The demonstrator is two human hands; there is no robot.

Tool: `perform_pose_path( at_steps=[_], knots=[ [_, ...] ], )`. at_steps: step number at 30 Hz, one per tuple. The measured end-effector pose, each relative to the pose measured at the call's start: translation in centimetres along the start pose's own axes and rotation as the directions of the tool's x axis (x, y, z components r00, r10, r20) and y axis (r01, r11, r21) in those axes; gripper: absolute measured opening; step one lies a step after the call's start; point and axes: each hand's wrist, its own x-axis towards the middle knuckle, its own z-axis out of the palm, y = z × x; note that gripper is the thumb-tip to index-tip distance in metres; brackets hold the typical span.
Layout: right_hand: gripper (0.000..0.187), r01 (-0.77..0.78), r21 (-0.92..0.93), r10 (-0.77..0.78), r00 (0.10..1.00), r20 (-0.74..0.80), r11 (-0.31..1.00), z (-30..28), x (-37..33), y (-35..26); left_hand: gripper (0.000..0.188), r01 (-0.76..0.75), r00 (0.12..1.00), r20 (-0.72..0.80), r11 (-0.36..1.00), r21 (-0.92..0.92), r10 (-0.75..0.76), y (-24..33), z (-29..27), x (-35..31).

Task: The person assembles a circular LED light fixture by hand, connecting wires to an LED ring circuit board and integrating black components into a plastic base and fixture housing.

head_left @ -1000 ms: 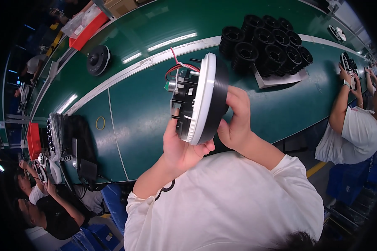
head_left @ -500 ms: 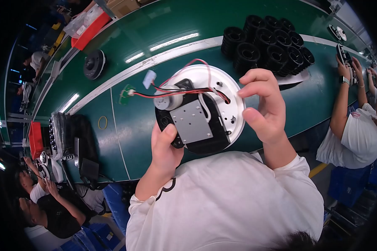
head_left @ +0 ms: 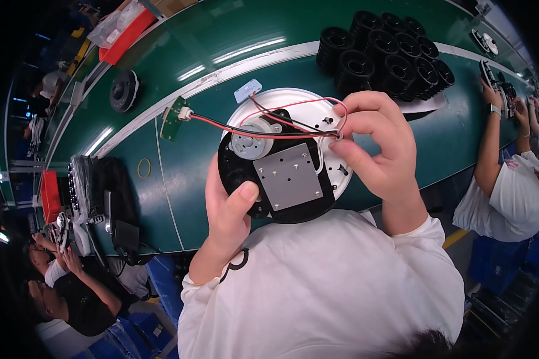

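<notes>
Gripping round white-and-black motor assembly at frame centre: left hand clasps lower edge, right hand fingers pinch red-black wires; red bin upper left.

A long green conveyor belt curves across the upper frame, a pale stripe running along it and streaks of overhead light glinting on its surface. A red bin sits at the upper left, a black round part just below it, and a cluster of black ribbed rollers at the upper right. Other workers sit along both edges — lower left and right. Blue crates stand at the lower right, beside a yellow floor line.
</notes>
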Motion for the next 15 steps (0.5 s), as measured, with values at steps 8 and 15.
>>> perform_pose_path(
  at_steps=[8,15],
  knots=[
    [0.016,0.016,-0.087,-0.019,0.999,-0.029,0.996,0.8,-0.6,1.2,0.061,0.057,0.998,0.039,0.998,-0.002,-0.057,-0.2,-0.2,0.5],
    [0.035,-0.498,0.211,0.448,0.860,0.245,0.841,1.5,-0.7,1.7,0.058,-0.004,1.000,-0.017,1.000,0.020,0.004,-0.8,-0.9,1.1]
  ],
)
